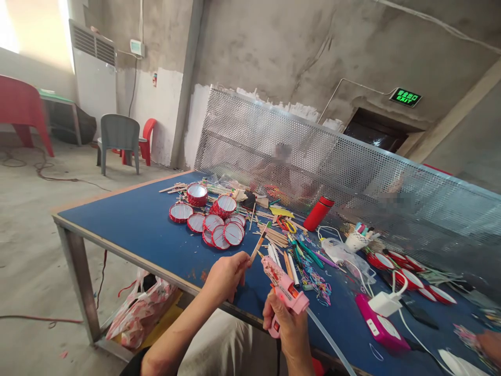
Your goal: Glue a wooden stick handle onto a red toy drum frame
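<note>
Smooth, glossy pink plastic is seen on the hot glue gun (284, 282), and pale, unfinished wood on the stick (257, 249) and the loose craft sticks (273, 235). The tabletop (129, 224) is finished in matt blue, the screen (274, 130) is perforated metal, and the wall (266, 47) is rough concrete.

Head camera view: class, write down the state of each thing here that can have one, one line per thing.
Pink hot glue gun: gripped in right hand.
Wooden stick: gripped in left hand.
Red bottle: upright, capped.
Exit sign: lit green.
Red-rimmed drums: lying on the table, some stacked.
Grey plastic chair: upright.
</note>
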`<state>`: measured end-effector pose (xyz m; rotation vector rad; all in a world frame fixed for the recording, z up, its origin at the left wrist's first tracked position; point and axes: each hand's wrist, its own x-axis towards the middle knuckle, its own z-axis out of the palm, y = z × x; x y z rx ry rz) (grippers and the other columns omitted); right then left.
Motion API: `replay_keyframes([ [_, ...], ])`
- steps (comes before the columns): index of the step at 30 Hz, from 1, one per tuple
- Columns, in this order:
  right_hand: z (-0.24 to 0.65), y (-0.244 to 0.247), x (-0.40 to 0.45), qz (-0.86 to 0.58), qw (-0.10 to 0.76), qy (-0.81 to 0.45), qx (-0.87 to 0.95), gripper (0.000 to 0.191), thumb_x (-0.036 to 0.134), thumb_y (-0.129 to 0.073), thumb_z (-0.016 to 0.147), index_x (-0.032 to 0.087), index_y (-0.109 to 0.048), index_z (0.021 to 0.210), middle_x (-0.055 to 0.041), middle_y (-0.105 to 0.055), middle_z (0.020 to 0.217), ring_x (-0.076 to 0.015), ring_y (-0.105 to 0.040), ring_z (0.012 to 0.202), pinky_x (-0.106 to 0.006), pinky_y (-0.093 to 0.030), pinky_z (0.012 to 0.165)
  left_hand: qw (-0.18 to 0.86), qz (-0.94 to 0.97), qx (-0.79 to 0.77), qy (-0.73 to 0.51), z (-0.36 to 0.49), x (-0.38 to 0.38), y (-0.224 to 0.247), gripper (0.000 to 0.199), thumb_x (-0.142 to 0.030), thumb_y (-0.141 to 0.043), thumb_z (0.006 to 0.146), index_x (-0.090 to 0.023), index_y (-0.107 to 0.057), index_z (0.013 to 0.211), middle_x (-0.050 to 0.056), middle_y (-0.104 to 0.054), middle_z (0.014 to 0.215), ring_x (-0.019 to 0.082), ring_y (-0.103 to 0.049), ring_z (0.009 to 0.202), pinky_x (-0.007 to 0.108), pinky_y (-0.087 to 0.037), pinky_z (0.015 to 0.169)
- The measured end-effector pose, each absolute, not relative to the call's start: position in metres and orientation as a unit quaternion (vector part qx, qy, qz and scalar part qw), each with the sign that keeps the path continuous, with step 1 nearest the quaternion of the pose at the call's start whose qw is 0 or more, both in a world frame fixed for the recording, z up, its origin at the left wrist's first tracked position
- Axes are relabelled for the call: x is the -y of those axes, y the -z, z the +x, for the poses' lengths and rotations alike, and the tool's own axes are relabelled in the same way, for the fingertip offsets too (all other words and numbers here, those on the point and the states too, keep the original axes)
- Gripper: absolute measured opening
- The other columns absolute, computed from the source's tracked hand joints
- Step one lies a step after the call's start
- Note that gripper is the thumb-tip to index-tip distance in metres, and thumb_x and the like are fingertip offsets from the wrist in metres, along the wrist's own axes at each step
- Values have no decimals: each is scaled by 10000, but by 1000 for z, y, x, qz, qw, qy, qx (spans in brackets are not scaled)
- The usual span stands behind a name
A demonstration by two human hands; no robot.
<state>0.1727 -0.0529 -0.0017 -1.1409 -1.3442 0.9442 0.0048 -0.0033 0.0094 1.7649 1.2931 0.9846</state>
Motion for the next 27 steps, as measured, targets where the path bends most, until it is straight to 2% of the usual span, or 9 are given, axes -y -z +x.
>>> replay_keyframes([
  [27, 174, -3, 51, -502, 504, -404, 575, 565, 678, -668, 715, 172, -530, 505, 21, -484, 387, -67, -451, 332, -187, -321, 373, 369, 669, -503, -403, 4, 4, -8, 288, -427, -311, 943, -243, -470, 789, -70, -607, 565, 96, -518, 318, 180, -351, 394],
])
